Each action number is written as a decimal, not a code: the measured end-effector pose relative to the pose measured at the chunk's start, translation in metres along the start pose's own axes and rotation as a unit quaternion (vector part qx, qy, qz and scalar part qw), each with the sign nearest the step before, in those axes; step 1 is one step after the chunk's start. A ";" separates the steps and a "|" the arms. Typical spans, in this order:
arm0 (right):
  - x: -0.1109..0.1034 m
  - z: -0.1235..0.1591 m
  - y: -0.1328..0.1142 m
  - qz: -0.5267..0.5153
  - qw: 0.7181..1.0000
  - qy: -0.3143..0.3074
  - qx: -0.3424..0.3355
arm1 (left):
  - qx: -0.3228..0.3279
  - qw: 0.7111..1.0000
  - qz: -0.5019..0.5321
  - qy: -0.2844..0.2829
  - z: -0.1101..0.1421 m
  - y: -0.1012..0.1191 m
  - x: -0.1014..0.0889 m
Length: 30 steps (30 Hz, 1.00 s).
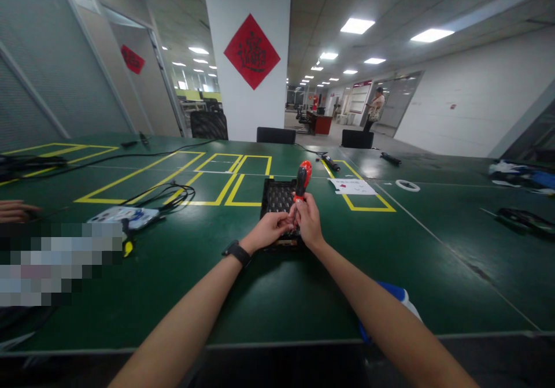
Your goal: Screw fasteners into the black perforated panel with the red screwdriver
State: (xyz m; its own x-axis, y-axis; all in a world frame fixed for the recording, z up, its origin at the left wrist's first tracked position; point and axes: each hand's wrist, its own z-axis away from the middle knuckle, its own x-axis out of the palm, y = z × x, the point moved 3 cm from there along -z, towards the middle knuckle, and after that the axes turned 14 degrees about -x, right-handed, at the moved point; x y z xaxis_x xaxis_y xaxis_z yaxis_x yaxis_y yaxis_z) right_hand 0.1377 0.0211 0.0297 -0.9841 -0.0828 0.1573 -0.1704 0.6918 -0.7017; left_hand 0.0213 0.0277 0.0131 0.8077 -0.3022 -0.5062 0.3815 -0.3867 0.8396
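Note:
My right hand [309,221] is closed around the lower part of a screwdriver [304,177] with a red and black handle. The screwdriver stands nearly upright, handle up, its tip hidden by my fingers. From the left, my left hand [272,229], below a black wristband, meets it with fingers pinched together by the shaft. What those fingers hold is hidden. Both hands are over a black tray [277,194] with a patterned inside, which lies on the green table [243,289]. My hands cover its front right part.
Yellow tape rectangles [247,204] mark the table. To the left lie a pale device [125,217], black cables [184,194] and another person's hand [17,210]. A paper sheet [353,187], a tape roll [407,185] and a blue-white item [396,292] lie right. Chairs [276,135] line the far edge.

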 end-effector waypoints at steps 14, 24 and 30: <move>0.003 0.000 0.001 -0.013 1.000 -0.013 0.006 | -0.016 1.000 0.018 -0.005 0.000 -0.005 0.000; 0.001 0.000 0.003 -0.001 1.000 -0.018 0.021 | -0.005 0.999 0.022 -0.028 0.001 0.000 0.001; 0.003 -0.001 0.002 -0.004 1.000 -0.009 -0.007 | -0.034 0.999 0.002 0.033 -0.001 -0.005 -0.001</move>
State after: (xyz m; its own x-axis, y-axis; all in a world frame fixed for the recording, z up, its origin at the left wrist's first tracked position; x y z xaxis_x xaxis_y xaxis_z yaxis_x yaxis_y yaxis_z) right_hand 0.1348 0.0225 0.0294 -0.9833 -0.1013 0.1511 -0.1783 0.7010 -0.6905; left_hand 0.0188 0.0305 0.0097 0.8357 -0.2450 -0.4915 0.4066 -0.3257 0.8536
